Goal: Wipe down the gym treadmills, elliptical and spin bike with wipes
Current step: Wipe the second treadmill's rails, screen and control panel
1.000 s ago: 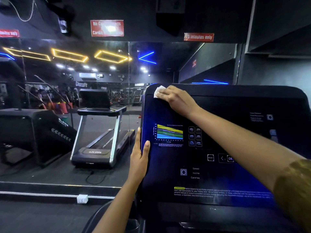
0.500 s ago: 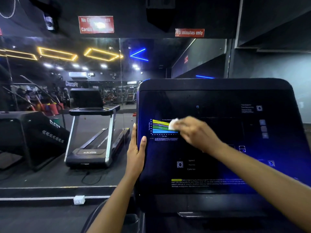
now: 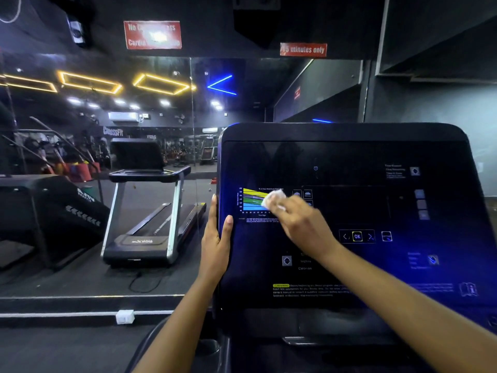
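Observation:
A black treadmill console fills the right half of the view, with a coloured heart-rate chart and lit buttons on its glossy panel. My right hand holds a small white wipe against the panel, over the right end of the chart. My left hand holds the console's left edge, fingers straight up along the side and thumb on the front face.
A wall mirror stands to the left and reflects another treadmill and a black stair machine. A dark handlebar curves below the console. A white socket box sits on the floor ledge.
My right hand slid the wipe from the console's top left corner down to the heart-rate chart, then stayed around it. My left hand kept its hold on the left edge.

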Demonstrator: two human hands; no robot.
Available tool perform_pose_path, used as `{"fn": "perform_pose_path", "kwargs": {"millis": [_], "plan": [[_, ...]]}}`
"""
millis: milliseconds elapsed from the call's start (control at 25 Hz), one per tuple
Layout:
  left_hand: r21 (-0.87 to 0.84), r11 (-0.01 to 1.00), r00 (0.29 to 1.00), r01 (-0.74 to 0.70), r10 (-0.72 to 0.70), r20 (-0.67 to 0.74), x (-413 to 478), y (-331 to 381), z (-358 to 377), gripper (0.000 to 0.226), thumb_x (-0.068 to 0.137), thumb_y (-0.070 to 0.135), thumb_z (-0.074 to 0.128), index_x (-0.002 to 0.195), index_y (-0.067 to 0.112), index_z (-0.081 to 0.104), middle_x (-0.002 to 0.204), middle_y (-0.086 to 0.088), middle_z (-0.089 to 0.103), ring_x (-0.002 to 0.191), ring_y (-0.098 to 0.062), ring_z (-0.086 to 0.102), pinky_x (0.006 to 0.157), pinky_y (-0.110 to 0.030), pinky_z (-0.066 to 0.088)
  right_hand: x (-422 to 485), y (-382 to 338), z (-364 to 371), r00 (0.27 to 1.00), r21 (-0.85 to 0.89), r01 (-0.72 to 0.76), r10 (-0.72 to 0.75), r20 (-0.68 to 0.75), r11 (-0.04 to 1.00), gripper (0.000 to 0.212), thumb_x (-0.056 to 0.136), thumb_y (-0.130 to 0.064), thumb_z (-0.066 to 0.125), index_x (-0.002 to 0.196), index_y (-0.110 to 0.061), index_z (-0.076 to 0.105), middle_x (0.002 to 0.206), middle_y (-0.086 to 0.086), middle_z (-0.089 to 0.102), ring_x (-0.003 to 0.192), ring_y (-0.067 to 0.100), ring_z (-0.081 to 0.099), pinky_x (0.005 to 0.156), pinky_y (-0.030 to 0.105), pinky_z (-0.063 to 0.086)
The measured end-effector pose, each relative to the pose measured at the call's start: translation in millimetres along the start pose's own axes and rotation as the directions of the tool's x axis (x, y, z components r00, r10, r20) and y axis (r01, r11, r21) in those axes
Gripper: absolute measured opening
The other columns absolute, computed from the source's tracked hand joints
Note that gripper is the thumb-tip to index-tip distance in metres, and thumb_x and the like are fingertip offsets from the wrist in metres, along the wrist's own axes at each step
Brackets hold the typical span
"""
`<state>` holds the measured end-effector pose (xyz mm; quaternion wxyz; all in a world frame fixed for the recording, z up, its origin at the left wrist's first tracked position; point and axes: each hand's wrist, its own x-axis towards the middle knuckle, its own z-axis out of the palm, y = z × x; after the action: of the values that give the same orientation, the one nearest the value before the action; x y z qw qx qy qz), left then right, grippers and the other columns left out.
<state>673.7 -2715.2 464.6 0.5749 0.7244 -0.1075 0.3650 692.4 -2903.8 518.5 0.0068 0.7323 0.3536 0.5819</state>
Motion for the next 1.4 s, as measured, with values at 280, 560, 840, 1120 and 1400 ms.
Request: {"fn": "perform_pose_path", "kwargs": {"millis": [280, 560, 840, 1120, 1400], "plan": [[-0.024, 1.0, 1.0, -0.004, 0.004, -0.005, -1.2, -1.6, 0.1, 0.081, 0.078, 0.07, 0.03, 0.149, 0.033, 0.02, 0.13, 0.047, 0.023, 0.112, 0.038, 0.021, 0.088, 0.01, 0.018, 24.7, 13.4, -16.6, 0.997, 0.132, 0.022, -0.013, -0.07, 0.991, 0.033, 0.084, -0.004, 0.047, 0.105, -0.014, 0.07, 0.098, 0.004, 0.07, 0.079, 0.022, 0.064, 0.054, 0.03, 0.055], [-0.01, 1.0, 1.0, 0.0, 0.0, -0.017, -2.5, 0.0, 0.4, 0.081, 0.077, 0.07, 0.029, 0.149, 0.033, 0.02, 0.123, 0.053, 0.022, 0.106, 0.041, 0.021, 0.085, 0.011, 0.017, 100.1, 43.4, 14.7, 0.984, -0.014, -0.149, 0.147, -0.098, 0.989, 0.037, 0.075, -0.001, 0.042, 0.095, -0.011, 0.072, 0.088, 0.004, 0.069, 0.068, 0.025, 0.061, 0.04, 0.029, 0.05], [0.007, 1.0, 0.999, -0.028, 0.028, -0.018, -0.2, -3.8, 1.5, 0.077, 0.082, 0.066, 0.032, 0.149, 0.029, 0.023, 0.127, 0.044, 0.025, 0.107, 0.04, 0.024, 0.085, 0.01, 0.018, 3.5, -23.4, 11.4, 0.978, 0.044, 0.21, -0.21, -0.003, 0.977, 0.032, 0.086, -0.009, 0.043, 0.102, -0.012, 0.071, 0.094, 0.003, 0.068, 0.077, 0.019, 0.062, 0.036, 0.025, 0.047], [-0.015, 1.0, 1.0, -0.005, 0.005, -0.022, -0.9, -5.1, 2.1, 0.064, 0.093, 0.061, 0.036, 0.149, 0.032, 0.02, 0.125, 0.046, 0.025, 0.112, 0.031, 0.03, 0.085, 0.01, 0.02, 115.3, 8.9, 18.2, 1.0, 0.041, 0.006, -0.005, -0.026, 0.999, 0.033, 0.081, -0.01, 0.042, 0.092, -0.01, 0.072, 0.092, 0.004, 0.07, 0.076, 0.023, 0.064, 0.038, 0.028, 0.05], [-0.171, 0.985, 0.999, 0.039, -0.032, 0.038, -1.1, -10.4, -0.6, 0.068, 0.085, 0.077, 0.032, 0.144, 0.045, 0.023, 0.135, 0.044, 0.031, 0.131, 0.015, 0.03, 0.107, -0.012, 0.023, 32.8, -56.5, 17.5, 0.979, -0.02, 0.205, -0.204, 0.026, 0.979, 0.031, 0.086, -0.014, 0.042, 0.096, -0.016, 0.071, 0.098, 0.0, 0.068, 0.073, 0.014, 0.056, 0.041, 0.022, 0.042]]}}
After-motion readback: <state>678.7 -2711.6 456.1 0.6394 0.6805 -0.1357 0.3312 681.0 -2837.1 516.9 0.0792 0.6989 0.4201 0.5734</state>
